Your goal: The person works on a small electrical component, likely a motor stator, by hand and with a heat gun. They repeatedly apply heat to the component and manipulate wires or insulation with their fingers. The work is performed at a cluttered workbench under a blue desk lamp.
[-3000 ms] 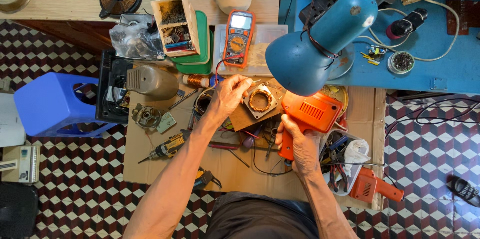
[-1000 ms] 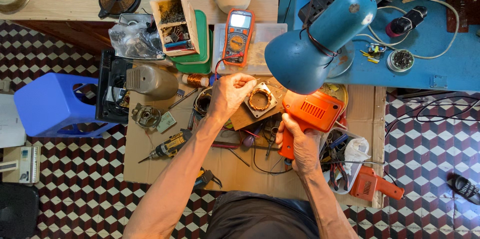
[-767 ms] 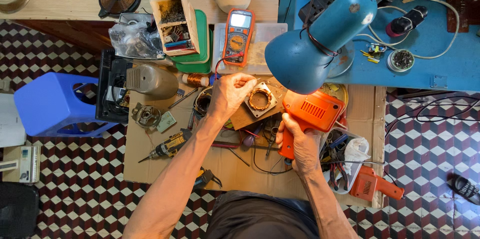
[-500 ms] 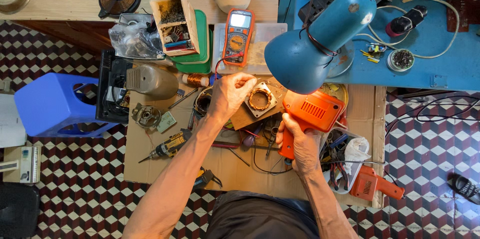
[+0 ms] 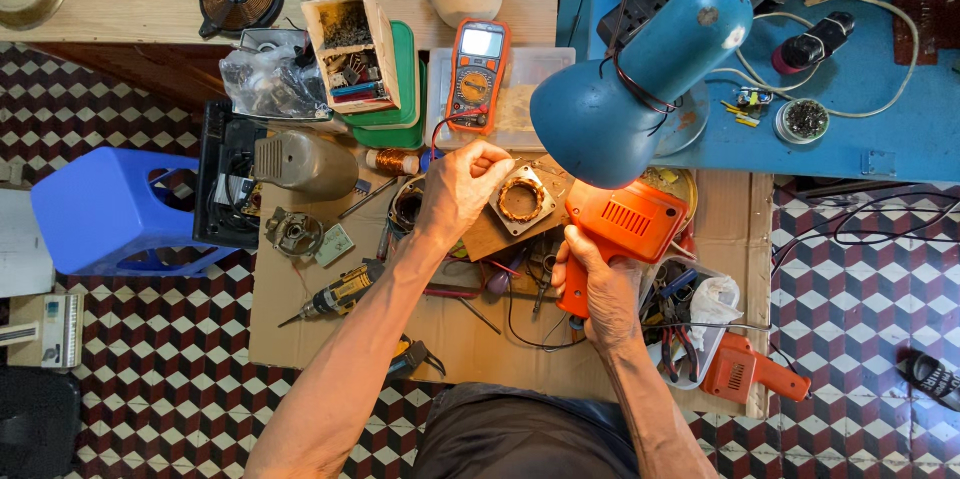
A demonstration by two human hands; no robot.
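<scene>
My right hand [image 5: 598, 284] grips the handle of an orange soldering gun [image 5: 625, 229] whose front end is hidden under the blue desk lamp [image 5: 640, 89]. My left hand [image 5: 462, 189] rests with curled fingers on the left edge of a square motor stator with copper windings [image 5: 522, 201], which lies on a small wooden block [image 5: 487, 237]. An orange multimeter [image 5: 476, 74] sits just beyond, with its leads running toward the work.
A brown cardboard sheet [image 5: 300, 324] covers the floor area, holding a cordless drill [image 5: 335, 294], pliers [image 5: 415, 359], a second orange tool [image 5: 750, 374] and a tray of hand tools [image 5: 690, 314]. A blue plastic stool [image 5: 110, 214] stands left; a wooden box of parts [image 5: 352, 54] sits behind.
Almost nothing differs; both hands stay on the stator and the soldering gun with only slight shifts of the fingers.
</scene>
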